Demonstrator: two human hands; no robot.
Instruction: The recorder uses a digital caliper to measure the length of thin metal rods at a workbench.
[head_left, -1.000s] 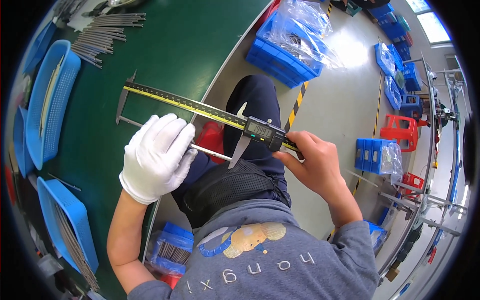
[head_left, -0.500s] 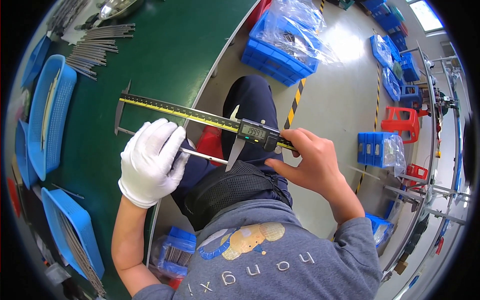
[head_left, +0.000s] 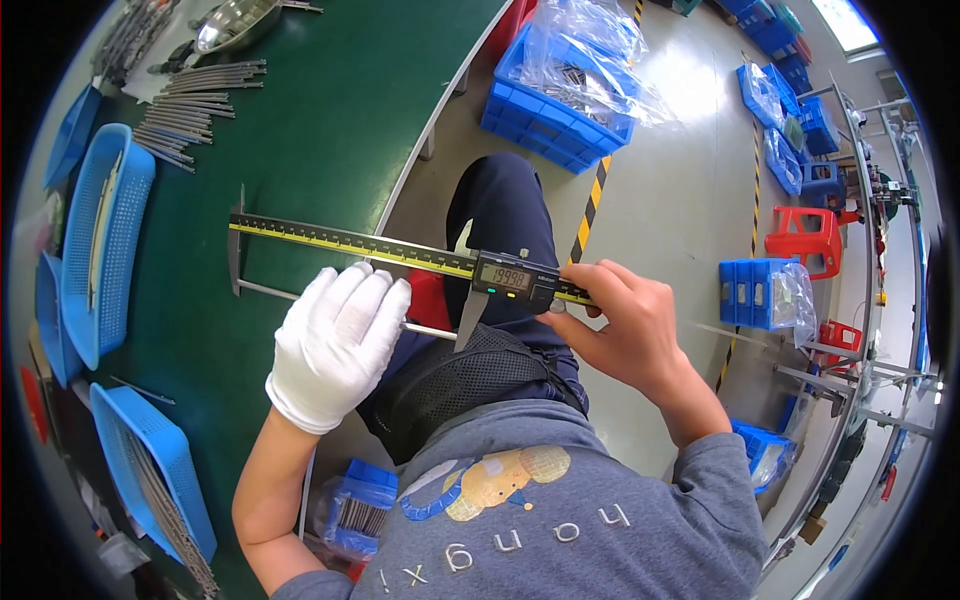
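Green matting covers the curved bench (head_left: 330, 130) at my left, grey floor at my right. Nearest me, my gloved left hand (head_left: 335, 345) lies over a thin metal rod (head_left: 268, 291), fingers pressed together on it. My bare right hand (head_left: 625, 330) pinches the slider of a long digital caliper (head_left: 400, 250), thumb at its wheel, the beam reaching leftward over the bench with the rod between its jaws. Left of that sit blue mesh baskets (head_left: 100, 250). Farther off lie loose rods (head_left: 190, 105) and a steel bowl (head_left: 235, 22); a blue crate (head_left: 550, 115) of bagged parts stands on the floor.
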